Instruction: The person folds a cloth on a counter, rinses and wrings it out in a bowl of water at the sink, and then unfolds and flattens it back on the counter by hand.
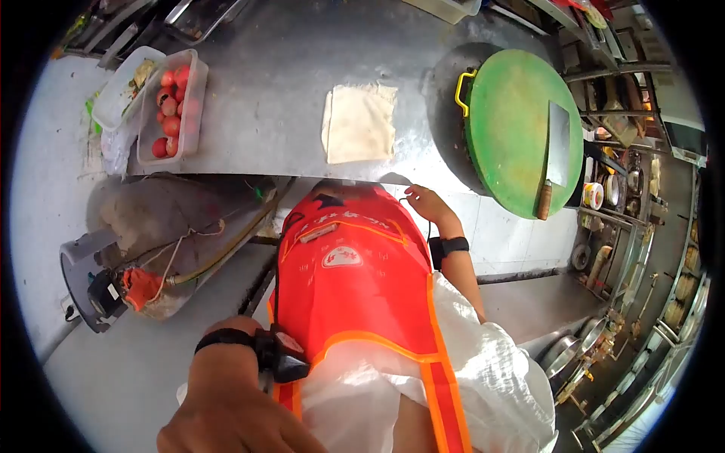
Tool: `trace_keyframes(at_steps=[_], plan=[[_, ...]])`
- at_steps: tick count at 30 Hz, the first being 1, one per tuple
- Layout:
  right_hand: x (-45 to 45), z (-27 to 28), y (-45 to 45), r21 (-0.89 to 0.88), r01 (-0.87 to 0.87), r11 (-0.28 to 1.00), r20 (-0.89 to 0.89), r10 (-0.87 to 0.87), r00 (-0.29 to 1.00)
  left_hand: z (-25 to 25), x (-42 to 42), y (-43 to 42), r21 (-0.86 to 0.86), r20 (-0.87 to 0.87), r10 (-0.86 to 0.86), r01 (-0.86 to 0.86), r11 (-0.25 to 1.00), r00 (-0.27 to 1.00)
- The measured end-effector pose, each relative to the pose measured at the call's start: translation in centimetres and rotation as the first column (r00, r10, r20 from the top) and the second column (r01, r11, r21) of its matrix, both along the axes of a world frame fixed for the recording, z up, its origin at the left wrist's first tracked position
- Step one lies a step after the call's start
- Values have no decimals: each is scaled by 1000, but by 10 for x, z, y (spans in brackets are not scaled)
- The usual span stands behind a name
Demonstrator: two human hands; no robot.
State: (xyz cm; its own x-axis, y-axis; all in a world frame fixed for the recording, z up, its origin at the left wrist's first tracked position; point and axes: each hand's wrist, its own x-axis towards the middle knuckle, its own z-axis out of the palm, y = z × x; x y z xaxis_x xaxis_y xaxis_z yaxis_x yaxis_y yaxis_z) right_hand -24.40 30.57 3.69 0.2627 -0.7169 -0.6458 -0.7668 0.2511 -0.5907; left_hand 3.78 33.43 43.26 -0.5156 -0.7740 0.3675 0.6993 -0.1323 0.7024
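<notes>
My left hand is raised close to the camera at the lower left, with a black strap and device on its wrist. Its back faces me, and the fingers run out of view at the bottom. Beside the front edge of the metal table, my right hand hangs near the red apron, fingers loosely bent and a little apart. A thin dark cord passes by it. On the table, closest to that hand, lies a folded cream cloth. A cleaver rests on the round green cutting board to the right.
A clear plastic tub of tomatoes stands at the table's left, with a white container beside it. A yellow handle sticks out by the board. Below the table are a large sack and a hose. Crowded shelves line the right.
</notes>
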Motion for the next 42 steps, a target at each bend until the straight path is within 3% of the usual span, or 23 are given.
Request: trace_keyframes(at_steps=[2, 31, 42], plan=[[-1, -5, 2, -20, 38, 999, 78, -36, 996, -3, 0, 0, 1, -35, -27, 27, 1000, 999], [2, 1, 2, -27, 45, 999, -9, -45, 999, -49, 15, 4, -98, -344, -286, 269, 958, 894], [3, -5, 7, -35, 13, 999, 8, -13, 1000, -66, 22, 13, -251, -440, -393, 310, 917, 808]])
